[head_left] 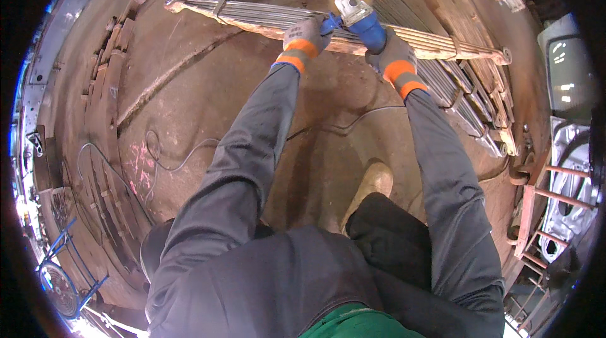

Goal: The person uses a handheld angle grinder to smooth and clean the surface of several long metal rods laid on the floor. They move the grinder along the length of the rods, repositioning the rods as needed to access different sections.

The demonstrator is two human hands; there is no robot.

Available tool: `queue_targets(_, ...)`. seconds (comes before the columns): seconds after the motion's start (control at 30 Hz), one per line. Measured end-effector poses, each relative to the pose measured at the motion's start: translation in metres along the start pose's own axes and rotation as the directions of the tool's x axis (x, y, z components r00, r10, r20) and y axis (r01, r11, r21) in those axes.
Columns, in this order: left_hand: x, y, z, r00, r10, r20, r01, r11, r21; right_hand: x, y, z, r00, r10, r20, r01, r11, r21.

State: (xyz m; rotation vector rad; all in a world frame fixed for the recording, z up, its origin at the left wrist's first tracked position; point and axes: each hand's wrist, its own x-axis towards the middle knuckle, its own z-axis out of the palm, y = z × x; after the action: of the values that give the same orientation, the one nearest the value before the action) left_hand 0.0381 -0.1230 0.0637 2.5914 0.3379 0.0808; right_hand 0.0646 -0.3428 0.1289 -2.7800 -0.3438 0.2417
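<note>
A blue angle grinder [366,24] with a silver head and a round, blurred disc is held out in front of me. My left hand [306,38], in a grey glove with an orange cuff, is closed round its blue side handle [330,23]. The grinder's body is gripped by my right hand [392,57], gloved the same way. Below the grinder lies a leaf spring [252,14] with bright metal leaves and an eye at each end. The disc is over its far edge; whether they touch I cannot tell.
More leaf springs [457,88] lie at the right, and rusty ones [104,85] at the left. A grey cable [180,164] winds over the brown floor [208,104]. A reddish ladder-like frame [529,221] stands at the right; a blue-framed fan [61,289] is at the lower left.
</note>
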Motion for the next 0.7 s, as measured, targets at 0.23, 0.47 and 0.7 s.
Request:
queue_targets(0.23,0.015,0.028,0.013,0.990,0.095,0.102,-0.103,0.992,0.074,0.008,0.047,0.005,0.996,0.006,-0.091,-0.005,1.000,0.009)
queue_targets(0.47,0.016,0.072,0.032,0.949,0.293,0.118,-0.280,0.953,-0.115,-0.009,0.096,0.002,0.976,0.090,-0.199,-0.079,0.995,0.063)
queue_targets(0.7,0.023,0.097,0.065,0.968,0.242,0.067,-0.227,0.959,-0.172,0.013,0.148,-0.004,0.970,0.029,-0.241,0.011,0.986,0.165)
